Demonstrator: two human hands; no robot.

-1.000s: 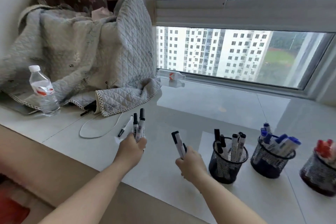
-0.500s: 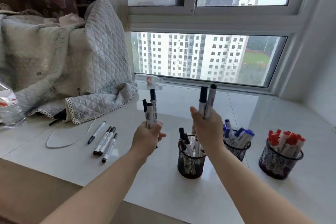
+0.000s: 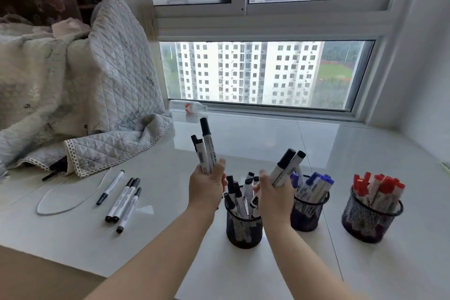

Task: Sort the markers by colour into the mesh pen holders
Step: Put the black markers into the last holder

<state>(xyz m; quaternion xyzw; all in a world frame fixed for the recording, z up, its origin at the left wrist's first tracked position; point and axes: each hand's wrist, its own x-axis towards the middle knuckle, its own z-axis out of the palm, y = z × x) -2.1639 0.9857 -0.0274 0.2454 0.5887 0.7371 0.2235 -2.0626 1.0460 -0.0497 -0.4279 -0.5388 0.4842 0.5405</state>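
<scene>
Three mesh pen holders stand in a row on the white sill: the left holder [image 3: 244,231] has black markers, the middle holder [image 3: 307,214] blue markers, the right holder [image 3: 370,220] red markers. My left hand [image 3: 205,187] grips three black-capped markers [image 3: 205,151] upright, just left of the black holder. My right hand [image 3: 275,196] holds two black-capped markers [image 3: 287,165] tilted right, right above the black holder's rim. Several loose black markers [image 3: 123,201] lie on the sill to the left.
A quilted grey blanket [image 3: 80,95] is heaped at the back left, its edge on the sill. A white cord loop [image 3: 63,202] lies by the loose markers. A plastic bottle [image 3: 188,106] lies against the window frame. The sill's front edge runs along the lower left.
My right hand has dropped with its two markers from above the holders down to the black holder's rim. My left hand has stayed beside it. The view has shifted slightly right.
</scene>
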